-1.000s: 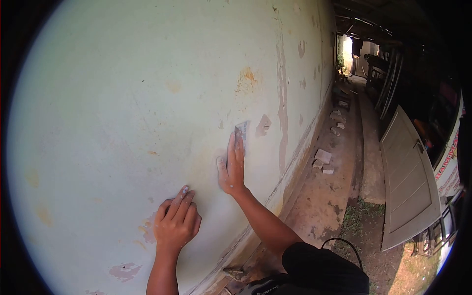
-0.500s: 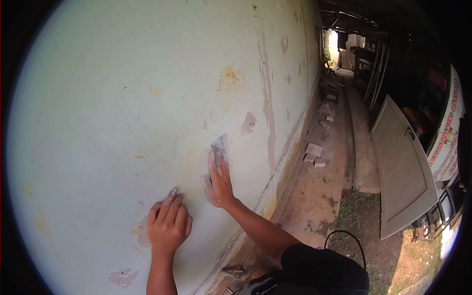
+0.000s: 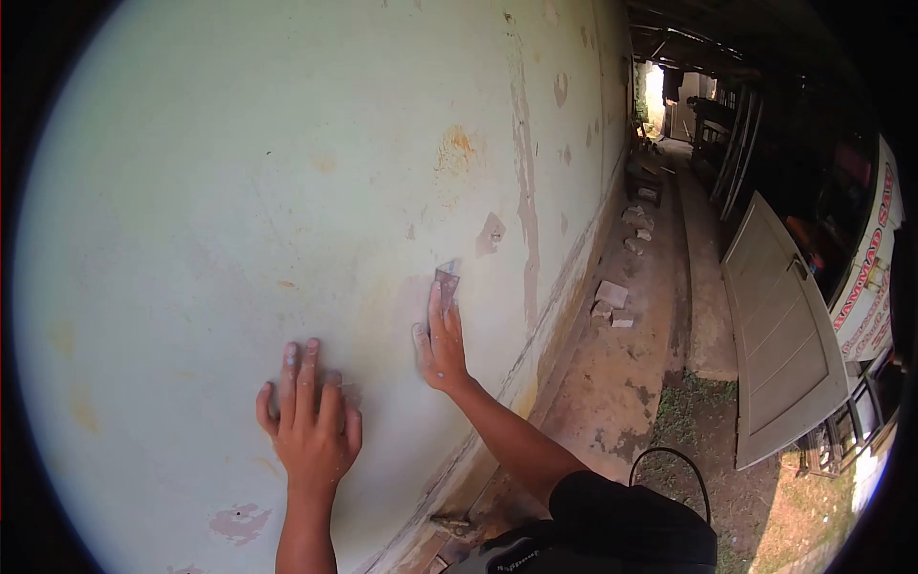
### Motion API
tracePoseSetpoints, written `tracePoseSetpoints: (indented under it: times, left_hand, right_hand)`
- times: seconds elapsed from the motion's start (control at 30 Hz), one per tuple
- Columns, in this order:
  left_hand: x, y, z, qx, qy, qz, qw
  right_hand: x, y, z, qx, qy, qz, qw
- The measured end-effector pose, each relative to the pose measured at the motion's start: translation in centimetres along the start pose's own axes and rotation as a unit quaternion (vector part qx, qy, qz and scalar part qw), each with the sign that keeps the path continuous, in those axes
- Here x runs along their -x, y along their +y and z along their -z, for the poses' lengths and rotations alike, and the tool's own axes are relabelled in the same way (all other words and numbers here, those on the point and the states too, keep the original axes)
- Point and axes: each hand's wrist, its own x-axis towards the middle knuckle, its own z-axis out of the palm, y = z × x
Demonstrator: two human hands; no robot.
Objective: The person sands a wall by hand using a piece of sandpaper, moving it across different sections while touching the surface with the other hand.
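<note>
My right hand (image 3: 445, 344) lies against the pale green painted wall (image 3: 210, 210), its fingers pressing down a small folded piece of sandpaper (image 3: 447, 276). The sandpaper shows a brown face and a bluish-white printed face above the fingertips. Lower and to the left, my left hand (image 3: 311, 421) rests on the wall with spread fingers and holds nothing. Whitish dust marks the fingers of both hands. Just above the sandpaper is a bare greyish patch (image 3: 491, 233), and a yellow-brown stain (image 3: 456, 151) sits higher up.
Along the wall's foot runs a concrete path (image 3: 602, 383) with broken white blocks (image 3: 610, 297) on it. A pale door panel (image 3: 786, 335) leans at the right, near a lettered banner (image 3: 870, 268). A thin black cable loop (image 3: 703, 478) curves beside my dark sleeve.
My right hand has slid slightly right with the sandpaper. My left hand's fingers, partly curled before, are now spread on the wall. The view has shifted slightly.
</note>
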Motion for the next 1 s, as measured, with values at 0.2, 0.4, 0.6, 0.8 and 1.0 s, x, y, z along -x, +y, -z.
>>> tracePoseSetpoints:
  times: [0.2, 0.4, 0.6, 0.8, 1.0]
  left_hand:
    - [1.0, -2.4, 0.2, -0.159, 0.009, 0.041, 0.986]
    - [1.1, -2.4, -0.2, -0.152, 0.02, 0.029, 0.988]
    - [1.4, -2.6, -0.2, -0.137, 0.014, 0.028, 0.99]
    - [1.1, -2.3, -0.1, -0.134, 0.025, 0.032, 0.99]
    - [1.3, -2.5, -0.2, -0.13, 0.021, 0.029, 0.991]
  right_hand:
    - [-6.9, -0.8, 1.7, -0.066, 0.109, -0.05, 0.991]
    - [-0.6, -3.4, -0.5, 0.018, -0.022, 0.092, 0.995]
    - [-8.8, 0.5, 2.4, -0.074, 0.101, -0.022, 0.992]
    - [-3.0, -7.6, -0.4, -0.023, 0.014, 0.107, 0.994]
    - [-3.0, -1.4, 1.0, 0.0, 0.038, 0.016, 0.999]
